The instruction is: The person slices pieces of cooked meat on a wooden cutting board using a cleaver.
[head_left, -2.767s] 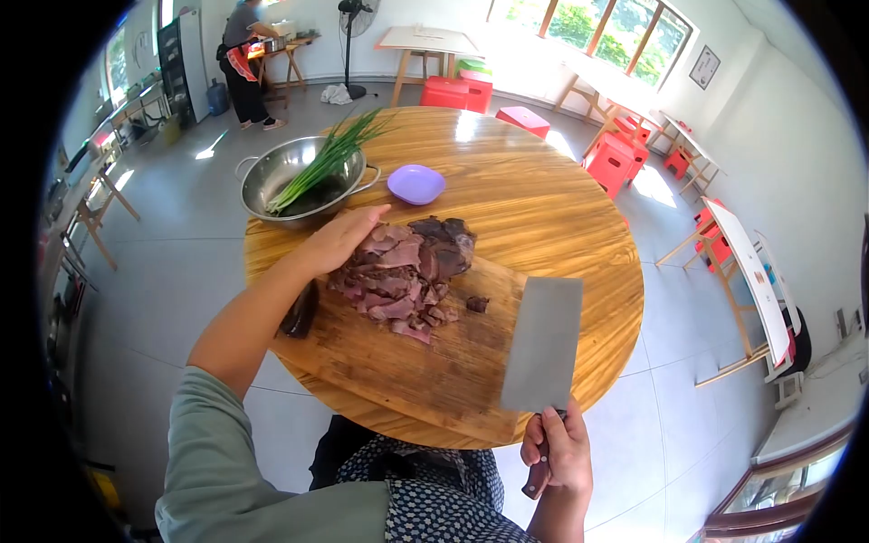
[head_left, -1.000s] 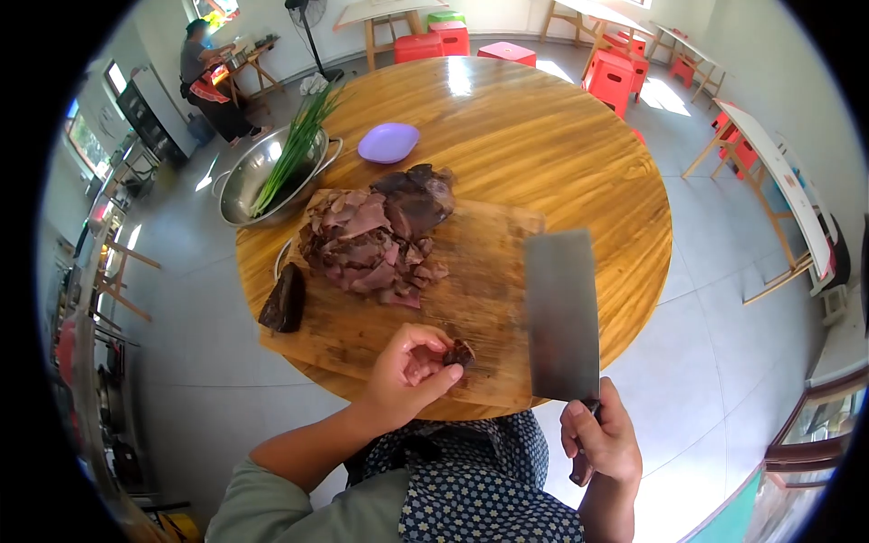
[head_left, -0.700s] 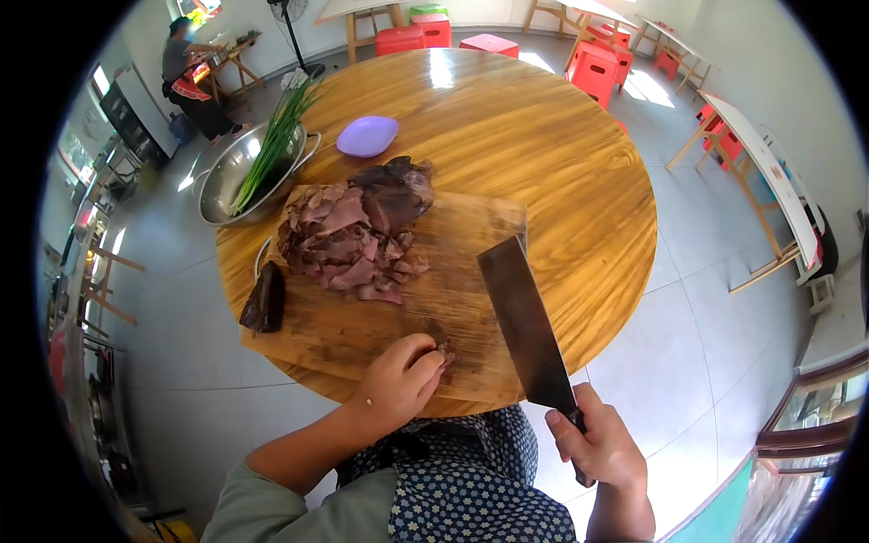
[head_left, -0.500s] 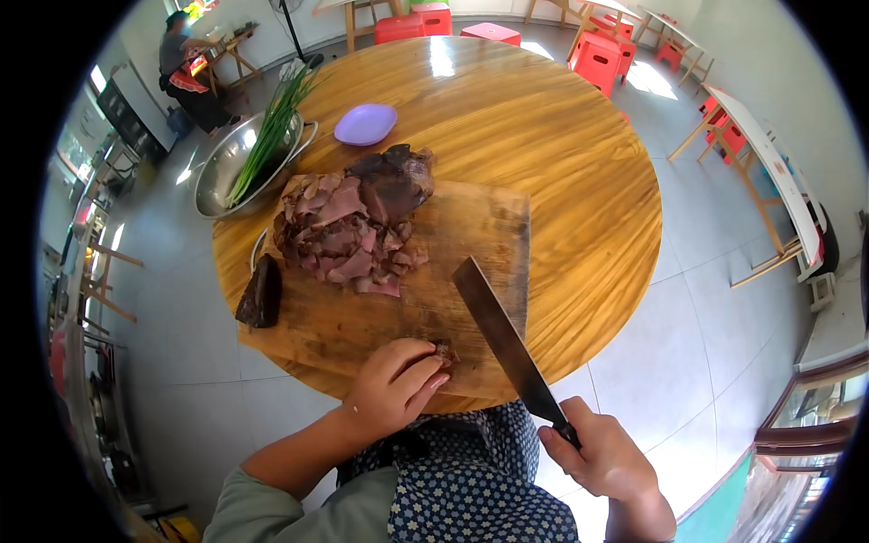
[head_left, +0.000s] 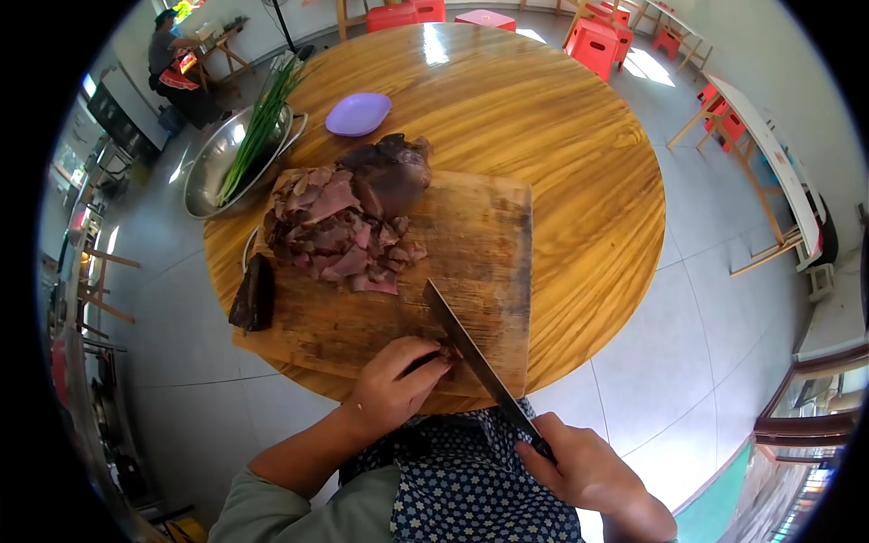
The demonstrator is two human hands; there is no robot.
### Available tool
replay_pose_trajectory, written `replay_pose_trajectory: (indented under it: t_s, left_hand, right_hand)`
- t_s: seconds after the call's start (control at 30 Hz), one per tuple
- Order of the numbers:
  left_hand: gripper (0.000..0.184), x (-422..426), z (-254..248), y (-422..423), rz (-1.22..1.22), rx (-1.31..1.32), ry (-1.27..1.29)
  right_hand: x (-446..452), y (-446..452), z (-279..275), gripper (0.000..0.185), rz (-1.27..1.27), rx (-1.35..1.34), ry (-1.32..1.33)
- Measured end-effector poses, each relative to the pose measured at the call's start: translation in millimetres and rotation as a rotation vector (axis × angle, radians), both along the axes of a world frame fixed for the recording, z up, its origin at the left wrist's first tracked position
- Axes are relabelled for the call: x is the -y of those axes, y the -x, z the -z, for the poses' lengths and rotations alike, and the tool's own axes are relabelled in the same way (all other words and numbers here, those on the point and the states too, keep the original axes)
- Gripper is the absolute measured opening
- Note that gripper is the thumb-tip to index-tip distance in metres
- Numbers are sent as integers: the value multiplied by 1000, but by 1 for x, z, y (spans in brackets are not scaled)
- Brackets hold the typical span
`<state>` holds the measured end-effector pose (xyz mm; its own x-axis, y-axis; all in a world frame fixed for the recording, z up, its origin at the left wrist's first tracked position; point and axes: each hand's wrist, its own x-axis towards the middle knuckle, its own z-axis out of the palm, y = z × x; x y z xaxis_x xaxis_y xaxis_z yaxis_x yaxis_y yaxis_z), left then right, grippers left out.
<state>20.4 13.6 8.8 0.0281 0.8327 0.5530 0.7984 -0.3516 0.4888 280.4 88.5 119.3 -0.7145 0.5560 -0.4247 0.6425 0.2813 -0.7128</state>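
Note:
My left hand (head_left: 398,380) is closed over a small piece of dark meat (head_left: 447,351) near the front edge of the wooden cutting board (head_left: 480,235). Most of that piece is hidden under my fingers. In my right hand (head_left: 579,462) is the black handle of a cleaver (head_left: 475,357). Its long blade slants up and left, close beside the meat and my left fingertips. A pile of sliced meat (head_left: 335,235) covers the board's upper left, with a large dark chunk of meat (head_left: 389,172) behind it. Another dark chunk (head_left: 253,294) lies at the left edge.
A steel basin (head_left: 204,176) holding long green stalks (head_left: 258,136) stands at the round table's left. Behind the meat lies a purple plate (head_left: 358,115). Red stools (head_left: 593,50) and other tables stand farther back. A person (head_left: 176,68) works at the far left.
My right hand has brought the cleaver left, its blade now beside the meat piece. My left hand stays on the piece. The whole view has shifted slightly.

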Motion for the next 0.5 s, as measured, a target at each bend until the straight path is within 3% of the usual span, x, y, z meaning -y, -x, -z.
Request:
replay_pose_trajectory:
  t_s: [0.5]
  left_hand:
    - [26,-9,-16,1,24,-19,100]
  right_hand:
    - [-1,-10,7,27,44,-43,-8]
